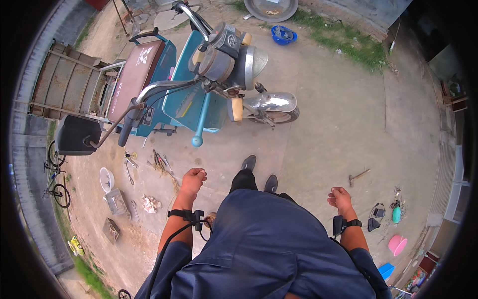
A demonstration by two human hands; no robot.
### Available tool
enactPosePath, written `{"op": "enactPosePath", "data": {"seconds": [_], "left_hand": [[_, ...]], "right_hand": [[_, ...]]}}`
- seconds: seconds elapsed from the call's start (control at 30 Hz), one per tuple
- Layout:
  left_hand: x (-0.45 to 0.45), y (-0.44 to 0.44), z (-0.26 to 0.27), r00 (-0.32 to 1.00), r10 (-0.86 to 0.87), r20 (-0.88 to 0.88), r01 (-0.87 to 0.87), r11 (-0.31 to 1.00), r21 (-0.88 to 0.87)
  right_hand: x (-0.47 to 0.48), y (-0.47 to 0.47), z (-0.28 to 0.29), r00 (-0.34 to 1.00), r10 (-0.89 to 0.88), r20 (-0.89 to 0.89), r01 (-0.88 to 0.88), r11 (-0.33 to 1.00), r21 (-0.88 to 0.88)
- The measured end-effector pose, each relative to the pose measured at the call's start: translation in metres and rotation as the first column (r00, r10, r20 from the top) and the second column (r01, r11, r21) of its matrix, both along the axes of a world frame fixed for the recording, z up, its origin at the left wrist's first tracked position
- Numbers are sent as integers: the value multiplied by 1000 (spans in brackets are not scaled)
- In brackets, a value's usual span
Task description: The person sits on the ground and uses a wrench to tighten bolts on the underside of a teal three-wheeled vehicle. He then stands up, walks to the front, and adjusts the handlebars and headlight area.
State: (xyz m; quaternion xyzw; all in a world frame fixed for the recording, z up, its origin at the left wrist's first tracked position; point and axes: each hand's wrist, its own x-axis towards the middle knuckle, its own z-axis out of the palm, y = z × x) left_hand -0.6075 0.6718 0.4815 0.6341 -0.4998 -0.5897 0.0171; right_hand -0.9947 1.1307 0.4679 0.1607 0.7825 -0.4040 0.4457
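My left hand (193,180) hangs in the air with curled fingers and appears to hold nothing; whether it is fully closed is hard to tell. Pliers and other hand tools (160,161) lie on the ground past it. My right hand (339,198) is out at the other side, fingers loosely bent, also with nothing visible in it. A hammer (359,177) lies on the concrete near it. Ahead stands a teal cargo tricycle with a brown seat (134,78), chrome handlebars, a black mirror (77,135) and a front wheel (287,116) under a chrome fender (274,101).
A white bucket (106,179), a grey tray (118,203), a wrench (135,210) and a crumpled cloth (151,204) lie to the left. On the right are a pink basin (397,245), a green bottle (396,215) and a blue container (386,270). A blue helmet (283,35) lies beyond the tricycle.
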Motion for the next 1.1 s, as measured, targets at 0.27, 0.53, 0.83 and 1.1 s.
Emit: {"op": "enactPosePath", "data": {"seconds": [0.27, 0.53, 0.83, 1.1], "left_hand": [[-3, 43, 10, 997, -78, 27, 79, 997, -21], [-15, 50, 21, 987, -154, 36, 156, 986, -65], [-18, 53, 26, 982, -183, 48, 185, 981, -57], [-14, 58, 27, 981, -188, 45, 190, 979, -71]], "right_hand": [[6, 40, -18, 999, 2, 40, -1, 1000, -23], [6, 54, -24, 998, -39, 40, 41, 998, -53], [12, 57, -25, 998, -34, 46, 37, 998, -55], [15, 59, -24, 999, -27, 41, 29, 998, -55]]}}
